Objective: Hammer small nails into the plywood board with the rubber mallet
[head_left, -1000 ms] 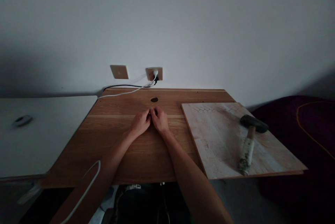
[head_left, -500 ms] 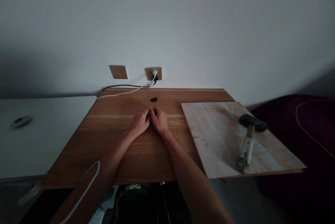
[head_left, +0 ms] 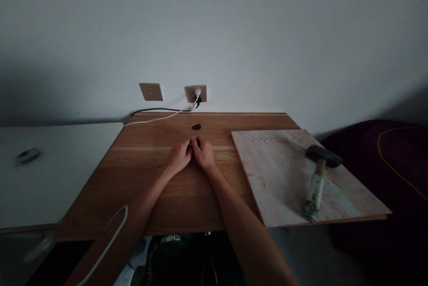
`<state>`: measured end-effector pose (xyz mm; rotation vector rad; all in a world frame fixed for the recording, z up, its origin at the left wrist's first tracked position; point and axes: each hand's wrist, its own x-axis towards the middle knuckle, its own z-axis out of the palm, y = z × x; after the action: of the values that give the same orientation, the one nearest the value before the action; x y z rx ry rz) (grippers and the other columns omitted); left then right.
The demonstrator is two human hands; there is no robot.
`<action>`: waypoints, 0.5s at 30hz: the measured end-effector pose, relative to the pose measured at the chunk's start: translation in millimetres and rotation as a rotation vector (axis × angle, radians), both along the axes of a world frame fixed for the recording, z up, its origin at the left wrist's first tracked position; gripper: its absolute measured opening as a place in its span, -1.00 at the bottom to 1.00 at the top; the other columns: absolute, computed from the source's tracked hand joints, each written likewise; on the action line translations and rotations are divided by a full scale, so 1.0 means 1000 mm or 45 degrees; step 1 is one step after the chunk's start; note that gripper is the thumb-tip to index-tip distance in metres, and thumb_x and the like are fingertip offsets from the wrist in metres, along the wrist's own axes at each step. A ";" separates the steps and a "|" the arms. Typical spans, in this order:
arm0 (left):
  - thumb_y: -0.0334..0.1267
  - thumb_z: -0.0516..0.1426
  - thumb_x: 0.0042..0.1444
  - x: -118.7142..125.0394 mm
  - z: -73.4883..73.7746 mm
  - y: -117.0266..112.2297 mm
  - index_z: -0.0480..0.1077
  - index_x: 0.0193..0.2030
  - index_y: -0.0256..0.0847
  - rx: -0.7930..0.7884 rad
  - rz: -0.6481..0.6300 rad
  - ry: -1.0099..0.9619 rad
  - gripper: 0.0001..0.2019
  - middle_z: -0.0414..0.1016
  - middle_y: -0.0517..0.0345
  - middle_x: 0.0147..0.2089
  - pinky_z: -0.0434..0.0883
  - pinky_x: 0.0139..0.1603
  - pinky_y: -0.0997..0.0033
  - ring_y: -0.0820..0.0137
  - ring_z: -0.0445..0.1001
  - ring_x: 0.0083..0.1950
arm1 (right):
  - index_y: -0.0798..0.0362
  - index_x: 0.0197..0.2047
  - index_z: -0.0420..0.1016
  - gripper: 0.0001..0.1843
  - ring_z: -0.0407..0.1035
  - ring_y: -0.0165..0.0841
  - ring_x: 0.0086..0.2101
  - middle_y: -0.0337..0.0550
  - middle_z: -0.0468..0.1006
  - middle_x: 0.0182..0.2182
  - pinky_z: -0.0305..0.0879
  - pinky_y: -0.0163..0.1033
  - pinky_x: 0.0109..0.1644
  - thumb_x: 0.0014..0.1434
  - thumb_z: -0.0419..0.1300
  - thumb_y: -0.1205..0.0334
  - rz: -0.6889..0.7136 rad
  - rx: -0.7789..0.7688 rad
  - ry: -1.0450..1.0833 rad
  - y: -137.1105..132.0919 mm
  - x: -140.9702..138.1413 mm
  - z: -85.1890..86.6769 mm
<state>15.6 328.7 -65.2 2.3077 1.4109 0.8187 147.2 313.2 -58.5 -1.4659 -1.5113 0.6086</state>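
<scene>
My left hand (head_left: 179,156) and my right hand (head_left: 203,153) rest close together over the middle of the wooden table (head_left: 174,214), just in front of its dark cable hole (head_left: 196,127). The fingers of both are curled in and their tips meet. Whatever lies between the fingertips is too small and dark to make out. Off to the right, a marbled board (head_left: 267,183) lies on the table, and a hammer (head_left: 316,188) with a black head and a worn, whitish handle lies on it, away from my hands.
A white surface (head_left: 60,188) adjoins on the left, bearing a small dark ring-shaped object (head_left: 28,155). Behind the table, a white cable (head_left: 157,119) and a black one run to a wall socket (head_left: 195,94). A dark purple beanbag-like shape (head_left: 384,152) stands at right.
</scene>
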 end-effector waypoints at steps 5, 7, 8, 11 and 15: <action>-0.43 0.07 0.25 0.000 -0.001 0.000 0.49 -0.03 -0.19 0.012 -0.011 -0.032 -0.76 0.65 -0.03 -0.16 0.49 -0.11 0.33 0.24 0.62 -0.14 | -0.02 -0.34 0.46 -0.69 0.46 -0.30 -0.34 -0.16 0.59 -0.37 0.20 -0.30 -0.28 0.41 0.06 0.08 -0.009 0.014 -0.016 -0.001 0.000 -0.002; -0.43 0.07 0.25 0.000 -0.002 0.001 0.50 -0.03 -0.19 0.018 -0.009 -0.058 -0.77 0.65 -0.03 -0.16 0.49 -0.10 0.33 0.24 0.62 -0.13 | -0.03 -0.32 0.45 -0.70 0.46 -0.29 -0.33 -0.16 0.59 -0.37 0.22 -0.29 -0.26 0.41 0.05 0.08 -0.025 0.014 -0.026 -0.002 -0.002 -0.001; -0.43 0.07 0.26 0.000 -0.002 0.001 0.50 -0.03 -0.18 0.020 -0.007 -0.069 -0.77 0.65 -0.03 -0.16 0.49 -0.11 0.33 0.24 0.62 -0.14 | -0.03 -0.31 0.45 -0.72 0.47 -0.29 -0.33 -0.15 0.59 -0.37 0.23 -0.28 -0.25 0.41 0.05 0.09 -0.033 0.009 -0.031 -0.004 -0.003 0.001; -0.43 0.07 0.26 -0.002 -0.002 0.003 0.50 -0.03 -0.18 0.034 0.009 -0.099 -0.76 0.65 -0.02 -0.17 0.48 -0.14 0.35 0.24 0.63 -0.14 | -0.02 -0.18 0.46 -0.81 0.49 -0.26 -0.28 -0.11 0.59 -0.30 0.31 -0.24 -0.17 0.40 0.06 0.15 -0.028 0.007 -0.058 -0.008 -0.007 0.009; -0.41 0.08 0.26 -0.004 -0.001 0.003 0.50 -0.05 -0.18 0.048 -0.032 -0.168 -0.78 0.66 0.03 -0.18 0.47 -0.13 0.35 0.26 0.63 -0.16 | 0.05 0.09 0.43 -0.69 0.43 -0.13 0.02 0.08 0.52 -0.01 0.34 -0.05 0.14 0.30 0.18 0.18 0.049 0.191 -0.273 -0.024 0.010 0.029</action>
<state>11.8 331.5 -66.2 2.2485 1.3190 0.9782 157.5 289.4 -29.3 -1.4241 -1.7151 0.3595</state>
